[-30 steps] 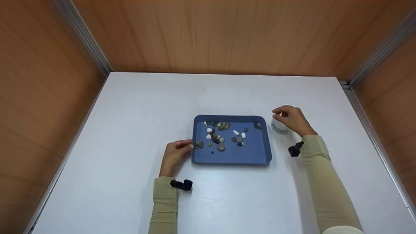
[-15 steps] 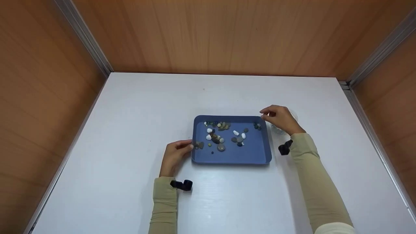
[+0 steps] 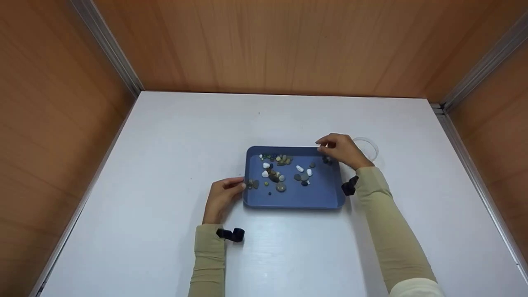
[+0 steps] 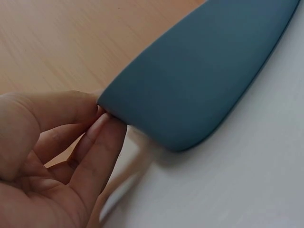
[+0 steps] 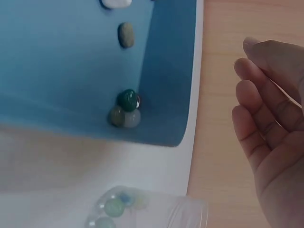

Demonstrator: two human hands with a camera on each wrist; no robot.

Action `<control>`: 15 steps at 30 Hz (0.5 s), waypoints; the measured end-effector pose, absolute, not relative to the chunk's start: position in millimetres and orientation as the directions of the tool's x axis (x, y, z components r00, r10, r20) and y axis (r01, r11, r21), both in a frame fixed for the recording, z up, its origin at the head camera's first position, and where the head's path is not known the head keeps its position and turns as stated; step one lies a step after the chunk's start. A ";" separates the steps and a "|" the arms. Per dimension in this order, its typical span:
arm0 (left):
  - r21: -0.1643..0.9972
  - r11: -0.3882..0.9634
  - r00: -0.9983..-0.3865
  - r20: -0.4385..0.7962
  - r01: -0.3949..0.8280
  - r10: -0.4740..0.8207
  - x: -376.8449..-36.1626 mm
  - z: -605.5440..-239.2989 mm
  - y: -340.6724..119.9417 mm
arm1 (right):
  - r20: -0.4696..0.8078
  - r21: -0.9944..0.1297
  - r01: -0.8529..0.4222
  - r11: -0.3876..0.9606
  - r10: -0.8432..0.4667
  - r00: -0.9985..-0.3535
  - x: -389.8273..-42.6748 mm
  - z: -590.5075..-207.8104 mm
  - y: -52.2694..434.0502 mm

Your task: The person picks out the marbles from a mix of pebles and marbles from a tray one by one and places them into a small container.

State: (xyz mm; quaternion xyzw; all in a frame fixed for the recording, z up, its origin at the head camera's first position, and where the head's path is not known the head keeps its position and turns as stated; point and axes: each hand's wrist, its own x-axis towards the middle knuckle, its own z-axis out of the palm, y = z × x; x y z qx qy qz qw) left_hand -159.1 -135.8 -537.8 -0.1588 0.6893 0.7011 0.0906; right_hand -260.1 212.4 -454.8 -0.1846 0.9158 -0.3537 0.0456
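Note:
A blue tray [image 3: 317, 196] holding scattered pebbles [image 3: 280, 187] lies on the white table. My left hand [image 3: 218, 200] pinches its left rim between thumb and fingers, seen close up in the left wrist view on the tray wall [image 4: 190, 80]. Over the tray's far right corner hovers my right hand [image 3: 344, 150], fingers loosely bent and nothing visible between them. In the right wrist view, a small cluster of glossy marbles [image 5: 128, 100] sits in that corner of the tray. Beside it stands a clear jar [image 5: 156, 209] with several greenish marbles; the head view shows mainly its rim.
White stones [image 3: 300, 168] and grey pebbles lie in separate groups inside the tray. The white table [image 3: 165, 165] extends around it. Wooden panels [image 3: 264, 45] with metal edge strips enclose the table at the back and sides.
My right hand has moved left from above the clear jar to over the tray's far right corner, uncovering the jar's rim. My left hand and the tray have stayed put.

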 end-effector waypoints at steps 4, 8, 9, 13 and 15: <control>0.934 -0.035 -0.929 -0.356 -0.355 -0.098 -159.2 -537.5 -136.2 | 0.035 -0.675 -0.305 0.672 -0.383 -0.923 -261.4 -455.4 203.0; 0.932 -0.032 -0.927 -0.363 -0.361 -0.099 -159.2 -537.5 -136.1 | 0.028 -0.679 -0.312 0.665 -0.401 -0.916 -263.4 -456.9 193.7; 0.931 -0.031 -0.926 -0.365 -0.364 -0.099 -159.1 -537.3 -136.2 | 0.027 -0.680 -0.314 0.662 -0.406 -0.913 -264.0 -457.5 191.5; 0.929 -0.025 -0.924 -0.369 -0.368 -0.100 -159.2 -537.6 -136.4 | 0.025 -0.688 -0.329 0.647 -0.432 -0.901 -265.4 -458.7 182.4; 0.929 -0.018 -0.924 -0.369 -0.370 -0.100 -159.4 -537.8 -136.5 | 0.032 -0.692 -0.342 0.636 -0.446 -0.895 -266.1 -459.7 178.0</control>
